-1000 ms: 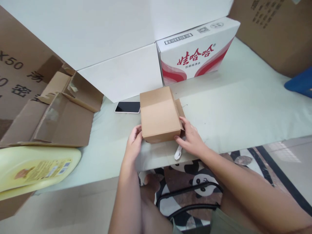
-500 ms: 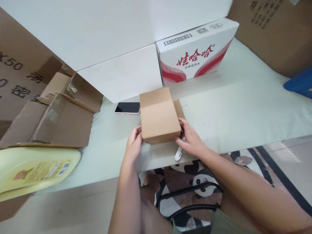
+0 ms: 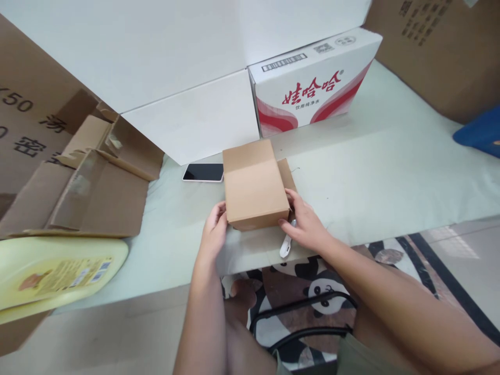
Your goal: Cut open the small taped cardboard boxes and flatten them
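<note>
A small brown cardboard box (image 3: 253,187) sits on the pale green table (image 3: 390,166) near its front edge, its lid folded down. My left hand (image 3: 214,229) presses against the box's near left corner, fingers curled on its side. My right hand (image 3: 307,221) holds the near right corner, fingers against the side flap. A small white tool (image 3: 286,246) lies on the table just under my right hand.
A phone (image 3: 203,172) lies face up left of the box. Behind stand large white boxes (image 3: 195,120) and a red-and-white printed carton (image 3: 312,83). Opened brown cartons (image 3: 97,182) and a yellow bottle (image 3: 58,271) lie at left. A blue object (image 3: 478,133) sits far right.
Almost nothing has moved; both hands keep the same grip on the box, and the view has drifted slightly.
</note>
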A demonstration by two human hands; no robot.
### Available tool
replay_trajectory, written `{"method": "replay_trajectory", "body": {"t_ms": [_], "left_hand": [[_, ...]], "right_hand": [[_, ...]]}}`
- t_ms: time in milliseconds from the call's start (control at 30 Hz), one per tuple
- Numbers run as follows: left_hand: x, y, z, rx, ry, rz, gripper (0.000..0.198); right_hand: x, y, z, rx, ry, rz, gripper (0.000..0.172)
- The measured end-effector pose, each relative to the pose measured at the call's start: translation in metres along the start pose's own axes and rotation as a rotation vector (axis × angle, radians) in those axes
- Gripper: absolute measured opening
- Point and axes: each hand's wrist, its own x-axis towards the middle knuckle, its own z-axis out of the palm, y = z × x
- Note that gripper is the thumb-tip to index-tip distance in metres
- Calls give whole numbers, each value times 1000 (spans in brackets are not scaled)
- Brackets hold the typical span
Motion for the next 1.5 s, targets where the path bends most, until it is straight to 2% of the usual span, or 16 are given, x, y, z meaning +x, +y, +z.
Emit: {"method": "replay_trajectory", "body": {"t_ms": [567, 1500], "left_hand": [[-3, 7, 10, -12, 61, -53, 30], [-2, 8, 10, -11, 56, -61, 30]], "right_hand": [[-1, -3, 0, -12, -31, 19, 73], [-2, -4, -1, -11, -51, 21, 73]]}}
